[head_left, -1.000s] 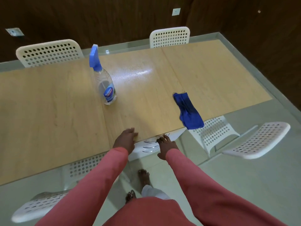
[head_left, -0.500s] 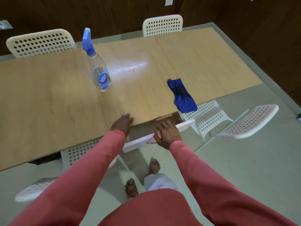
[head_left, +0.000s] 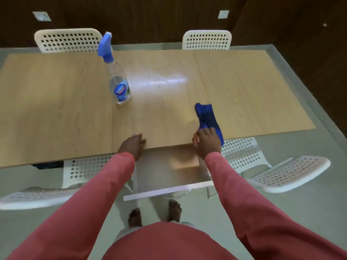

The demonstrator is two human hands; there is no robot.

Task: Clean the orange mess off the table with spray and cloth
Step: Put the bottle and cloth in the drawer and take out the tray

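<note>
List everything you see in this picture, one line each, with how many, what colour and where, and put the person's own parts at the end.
Clear plastic spray bottle with blue trigger head: one, clear and blue, upright on the table, left of centre.
Crumpled blue cloth: one, dark blue, at the near table edge, right side.
Light wooden table: one, tan, across the middle.
White perforated plastic chairs: at least five, white, two behind the table, the others on the near side.
White drawer: one, pulled open under the near edge.
Wall plates: two, pale, on the dark wall.
Left hand: one, resting on the table edge.
Right hand: one, on the cloth's near end.
Bare feet: two, on the floor.
</note>
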